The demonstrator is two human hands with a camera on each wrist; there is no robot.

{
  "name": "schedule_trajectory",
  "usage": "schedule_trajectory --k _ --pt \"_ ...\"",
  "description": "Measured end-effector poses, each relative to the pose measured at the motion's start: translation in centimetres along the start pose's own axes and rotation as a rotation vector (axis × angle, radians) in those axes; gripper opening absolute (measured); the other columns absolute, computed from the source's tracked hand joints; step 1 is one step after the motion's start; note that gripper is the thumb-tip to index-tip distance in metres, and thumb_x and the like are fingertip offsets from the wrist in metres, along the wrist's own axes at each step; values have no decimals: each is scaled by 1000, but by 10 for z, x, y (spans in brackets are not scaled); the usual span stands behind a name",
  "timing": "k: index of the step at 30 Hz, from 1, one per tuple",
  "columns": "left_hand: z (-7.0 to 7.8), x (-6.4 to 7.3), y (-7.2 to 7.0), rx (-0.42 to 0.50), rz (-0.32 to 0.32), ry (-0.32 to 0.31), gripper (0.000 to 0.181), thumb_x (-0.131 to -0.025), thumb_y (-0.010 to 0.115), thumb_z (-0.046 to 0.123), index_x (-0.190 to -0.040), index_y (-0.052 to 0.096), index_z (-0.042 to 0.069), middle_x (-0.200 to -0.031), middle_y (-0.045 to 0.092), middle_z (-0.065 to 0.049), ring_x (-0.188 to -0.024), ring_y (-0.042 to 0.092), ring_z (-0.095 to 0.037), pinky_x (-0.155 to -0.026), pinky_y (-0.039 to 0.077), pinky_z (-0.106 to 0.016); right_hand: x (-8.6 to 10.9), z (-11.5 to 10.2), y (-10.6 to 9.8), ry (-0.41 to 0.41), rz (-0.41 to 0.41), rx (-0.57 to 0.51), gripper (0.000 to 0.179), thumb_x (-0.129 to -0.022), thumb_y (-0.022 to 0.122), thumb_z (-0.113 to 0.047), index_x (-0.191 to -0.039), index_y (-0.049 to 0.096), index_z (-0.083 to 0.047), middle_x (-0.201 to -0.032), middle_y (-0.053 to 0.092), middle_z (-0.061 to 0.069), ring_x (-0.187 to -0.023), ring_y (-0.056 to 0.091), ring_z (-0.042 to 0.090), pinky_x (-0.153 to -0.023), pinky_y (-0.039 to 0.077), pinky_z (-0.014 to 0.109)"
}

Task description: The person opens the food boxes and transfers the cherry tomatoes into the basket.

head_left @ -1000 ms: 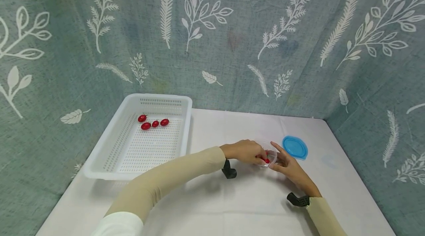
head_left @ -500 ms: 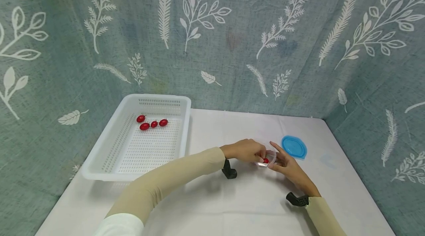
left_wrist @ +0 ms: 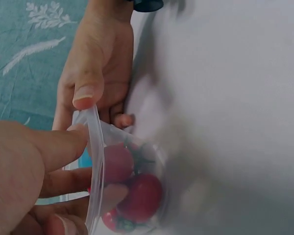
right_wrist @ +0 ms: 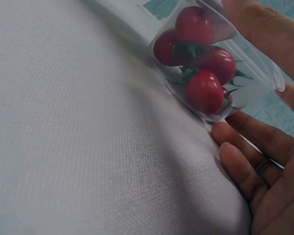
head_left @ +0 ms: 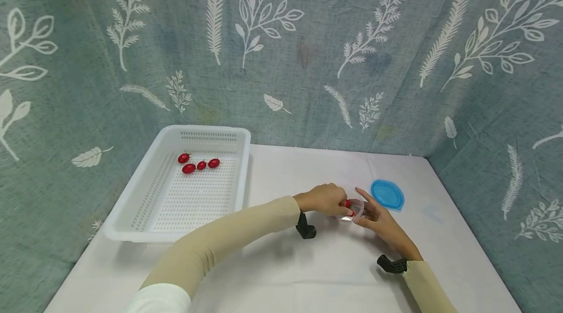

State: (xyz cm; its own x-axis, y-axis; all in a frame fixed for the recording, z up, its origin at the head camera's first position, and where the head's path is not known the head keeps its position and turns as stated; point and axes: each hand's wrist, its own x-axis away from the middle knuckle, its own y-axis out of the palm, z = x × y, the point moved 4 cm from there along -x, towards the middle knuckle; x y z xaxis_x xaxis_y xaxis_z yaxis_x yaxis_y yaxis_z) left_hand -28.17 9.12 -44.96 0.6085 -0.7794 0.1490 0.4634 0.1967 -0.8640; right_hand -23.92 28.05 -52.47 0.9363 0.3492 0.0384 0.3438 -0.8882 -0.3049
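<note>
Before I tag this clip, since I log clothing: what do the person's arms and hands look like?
The left hand and right hand are ungloved. Beige sleeves reach down to both wrists; white cloth shows above the left one. A black device sits at each wrist.

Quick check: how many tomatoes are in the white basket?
4. One tomato lies farthest back; slightly nearer is a row of three: a left tomato, a small middle tomato and a right tomato. The near rim of the white basket could hide another.

No readable text, no labels, brands, numbers or signs, as far as blur allows
</note>
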Motion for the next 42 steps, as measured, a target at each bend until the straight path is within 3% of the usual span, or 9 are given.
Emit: schedule_trajectory --k 6,12,16,20,25,30,34,42 --pt "3 0 0 2 9 -1 20 -98 73 30 -87 67 15 -76 63 8 -64 54 -7 -57 42 -20 0 0 1 -6 -8 -2 87 -97 74 -17 -165 21 -30 -155 44 22 -128 55 39 -91 53 30" --pt "1 1 -4 121 13 -7 10 -94 78 17 -95 73 9 -87 68 6 -75 60 -7 -66 48 -18 0 0 0 6 8 22 87 -96 75 -19 -165 23 -31 -155 44 22 -126 55 39 -92 52 29" --pt "-1 1 -4 173 27 -3 19 -92 80 14 -106 75 3 -92 71 3 -79 63 -6 -70 50 -18 0 0 0 8 13 25 88 -96 76 -20 -165 23 -30 -154 45 22 -127 55 38 -92 52 28" --pt "-4 2 -6 204 70 4 26 -89 83 15 -109 75 0 -92 71 2 -80 63 -5 -71 51 -17 0 0 0 10 16 28 88 -96 76 -21 -165 23 -30 -153 46 23 -123 57 35 -91 53 28" --pt "-7 4 -10 250 125 -14 23 -86 86 14 -102 77 0 -82 69 5 -74 62 -6 -65 50 -18 -1 1 0 1 14 18 88 -96 75 -18 -166 22 -26 -151 48 25 -119 59 32 -90 54 30" --pt "-9 7 -13 235 133 -30 11 -88 84 15 -91 81 4 -76 69 8 -69 57 -7 -61 45 -19 -2 2 1 16 21 18 87 -96 76 -20 -165 23 -31 -153 46 22 -125 58 34 -92 52 28" --pt "-9 8 -12 203 118 -4 12 -90 82 18 -85 81 7 -72 69 8 -65 55 -6 -59 43 -18 -1 1 1 18 22 16 87 -96 76 -22 -165 23 -33 -155 45 21 -129 56 38 -93 52 27" --pt "-10 8 -14 158 124 71 12 -90 83 23 -92 77 13 -86 70 10 -73 60 -4 -64 47 -18 0 0 1 12 11 11 87 -97 75 -22 -165 22 -30 -154 45 23 -126 55 39 -93 52 30"
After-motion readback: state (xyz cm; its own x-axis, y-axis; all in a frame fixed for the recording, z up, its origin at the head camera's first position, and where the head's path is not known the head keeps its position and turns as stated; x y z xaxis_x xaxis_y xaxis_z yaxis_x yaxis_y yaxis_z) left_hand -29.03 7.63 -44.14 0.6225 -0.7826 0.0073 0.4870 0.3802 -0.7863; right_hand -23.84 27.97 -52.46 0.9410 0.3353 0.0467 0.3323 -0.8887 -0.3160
